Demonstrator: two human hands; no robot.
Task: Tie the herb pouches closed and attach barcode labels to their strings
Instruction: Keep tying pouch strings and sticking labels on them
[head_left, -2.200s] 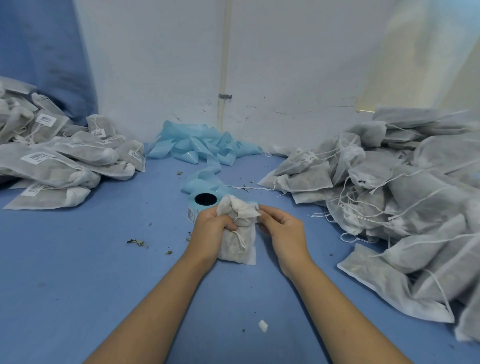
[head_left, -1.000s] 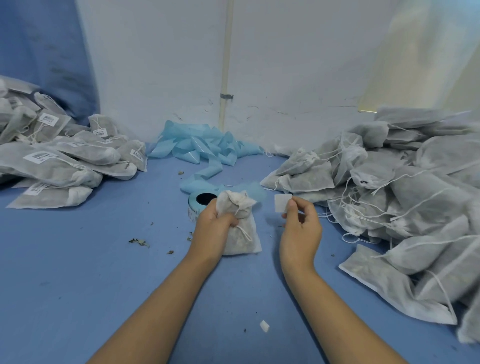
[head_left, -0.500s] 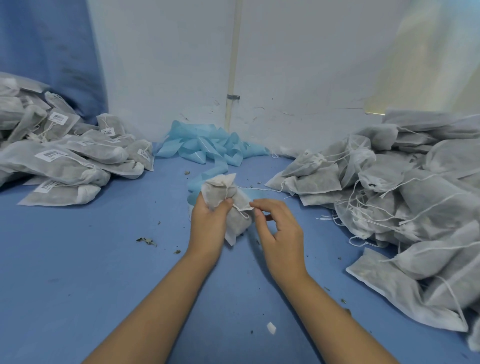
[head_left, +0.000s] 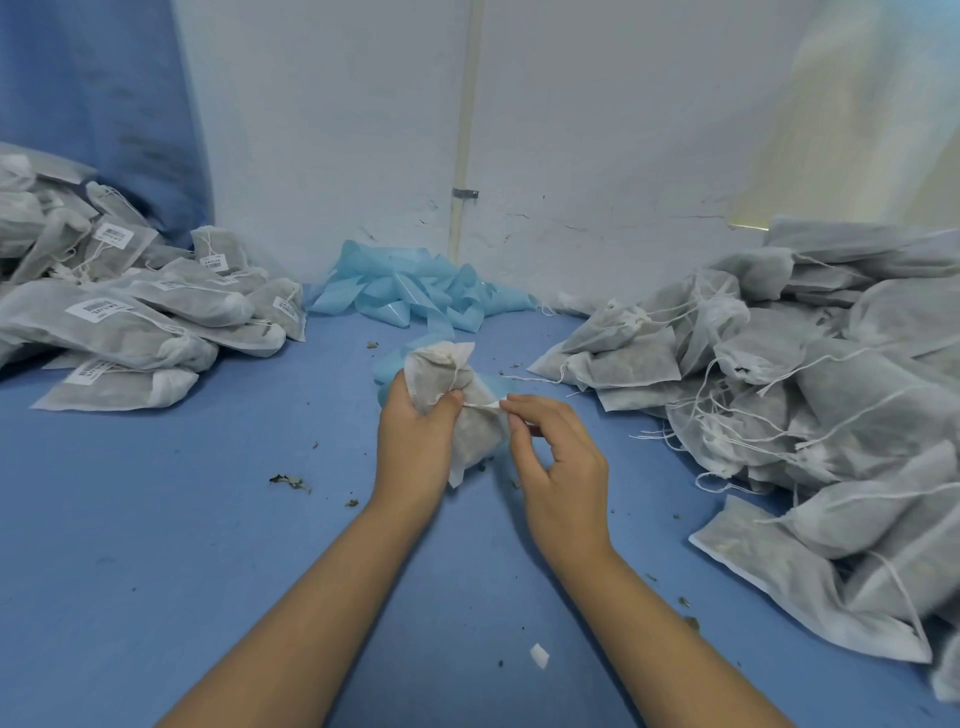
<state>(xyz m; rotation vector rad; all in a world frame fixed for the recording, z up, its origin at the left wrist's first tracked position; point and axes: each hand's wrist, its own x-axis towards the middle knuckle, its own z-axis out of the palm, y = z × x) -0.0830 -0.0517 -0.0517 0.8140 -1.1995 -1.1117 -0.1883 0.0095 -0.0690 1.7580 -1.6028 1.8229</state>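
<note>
**Op A:** White string (head_left: 480, 404) is what I've got in the right grip (head_left: 558, 467): thumb and forefinger pinched together on it, with what looks like a small label folded there, though it's too small to be sure. My left grip (head_left: 415, 441) is clamped around the neck of the pouch (head_left: 447, 395), thumb pressing where the string leaves it.

**Op B:** So which step are you on?

**Op A:** I'd judge the pouch is tied and I'm fixing the barcode label to its string. Next calls for pressing the sticker halves flat around the string while the left keeps it taut.

**Op B:** How's the pouch lying?

**Op A:** Held up off the tabletop (head_left: 208, 519), about midway between its left and right edges. Long axis runs roughly upright, gathered mouth pointing up and toward the far edge, bottom corner hanging toward me.

**Op B:** And around it?

**Op A:** Labelled pouches (head_left: 130, 322) piled at the far left, unlabelled ones (head_left: 805, 389) heaped along the right edge, blue backing strip (head_left: 415, 296) bunched against the far wall.
</note>
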